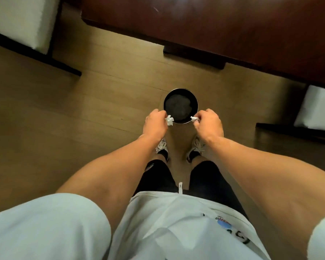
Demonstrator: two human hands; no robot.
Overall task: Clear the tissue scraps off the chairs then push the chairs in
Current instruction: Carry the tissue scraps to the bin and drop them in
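Observation:
A round black waste bin (180,90) with a dark liner stands on the wooden floor in front of my feet. My left hand (155,122) pinches a crumpled white tissue scrap (169,120) over the bin's near left rim. My right hand (208,122) pinches a smaller white tissue scrap (194,118) over the near right rim. A chair with a white cushioned seat and dark frame (21,21) stands at the upper left. Another white-seated chair (317,107) shows at the right edge.
A dark red-brown wooden table (214,23) spans the top of the view, its dark foot (193,55) resting on the floor just beyond the bin. Light wooden floor lies between the two chairs. My shoes sit right behind the bin.

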